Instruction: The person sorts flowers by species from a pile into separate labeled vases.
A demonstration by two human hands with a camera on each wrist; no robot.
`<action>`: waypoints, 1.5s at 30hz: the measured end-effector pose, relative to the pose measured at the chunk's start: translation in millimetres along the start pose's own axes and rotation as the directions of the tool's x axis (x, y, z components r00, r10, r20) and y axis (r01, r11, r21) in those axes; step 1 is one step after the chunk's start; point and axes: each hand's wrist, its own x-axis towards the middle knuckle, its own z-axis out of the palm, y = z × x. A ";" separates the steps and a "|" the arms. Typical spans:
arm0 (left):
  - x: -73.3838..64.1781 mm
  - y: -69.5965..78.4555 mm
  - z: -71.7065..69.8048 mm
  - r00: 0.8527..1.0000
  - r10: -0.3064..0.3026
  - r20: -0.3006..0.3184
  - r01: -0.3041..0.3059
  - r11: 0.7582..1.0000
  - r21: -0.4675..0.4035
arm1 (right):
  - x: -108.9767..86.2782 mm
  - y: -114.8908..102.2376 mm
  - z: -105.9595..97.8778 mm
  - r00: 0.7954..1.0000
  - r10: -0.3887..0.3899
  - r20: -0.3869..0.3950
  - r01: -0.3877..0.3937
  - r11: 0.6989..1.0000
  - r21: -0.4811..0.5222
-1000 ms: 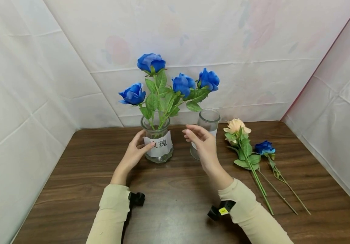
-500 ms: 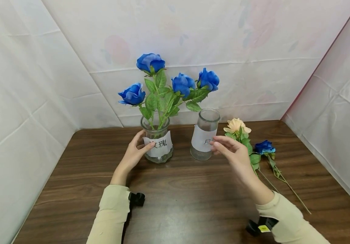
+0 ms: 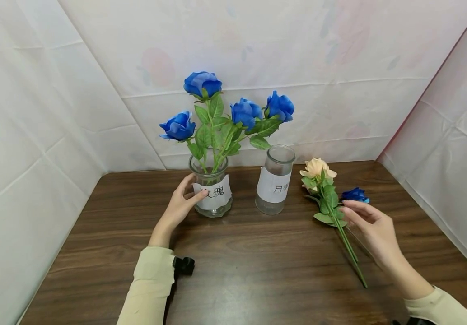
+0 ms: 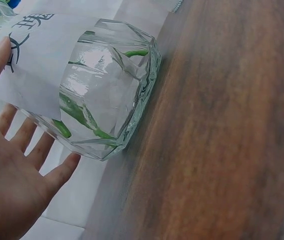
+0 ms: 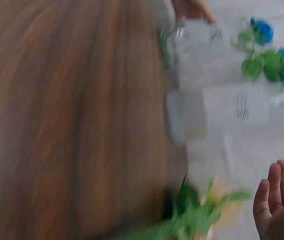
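Note:
My left hand (image 3: 178, 203) holds the left side of a glass vase (image 3: 214, 210), its thumb on the white label. Several blue roses (image 3: 245, 113) stand in that vase, and their green stems (image 4: 82, 112) show through the glass in the left wrist view. Over on the right, my right hand (image 3: 373, 230) hovers with relaxed fingers and nothing in its grasp. It is nearest to a loose blue rose (image 3: 354, 195), whose stem it mostly hides. Just left of that hand lie peach-coloured flowers (image 3: 318, 168) with green leaves and stems.
A second, taller glass vase (image 3: 281, 158) with a white label and no flowers stands between the filled vase and the loose flowers. All of this is on a dark wooden table (image 3: 233, 271). White cloth (image 3: 319, 54) hangs behind and at both sides.
My right hand has moved right, from in front of the taller vase, past the peach-coloured flowers, to the loose blue rose. My left hand has stayed on the filled vase.

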 end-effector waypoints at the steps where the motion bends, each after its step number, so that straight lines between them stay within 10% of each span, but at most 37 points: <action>1: -0.2 0.0 -0.2 1.000 -0.001 0.000 0.001 1.000 0.001 | -0.7 4.2 -6.9 1.000 0.008 -0.011 -0.008 1.000 0.000; 10: -1.1 -0.7 -1.6 1.000 0.001 -0.004 -0.001 1.000 0.009 | -0.9 37.5 -67.1 0.989 0.145 -0.028 -0.147 0.983 -0.110; 21: 0.0 -3.0 -2.0 1.000 -0.004 -0.005 0.004 1.000 0.002 | 1.3 69.5 -110.0 0.984 0.169 0.057 -0.122 0.869 -0.479; 30: 0.1 2.6 -0.3 1.000 -0.006 0.000 0.006 1.000 -0.013 | 4.1 80.5 -117.9 0.973 0.212 0.093 -0.095 0.730 -0.677; 45: -0.3 0.5 0.0 1.000 -0.025 0.007 0.025 1.000 -0.007 | 6.9 80.0 -115.0 0.959 0.274 0.077 -0.140 0.691 -0.710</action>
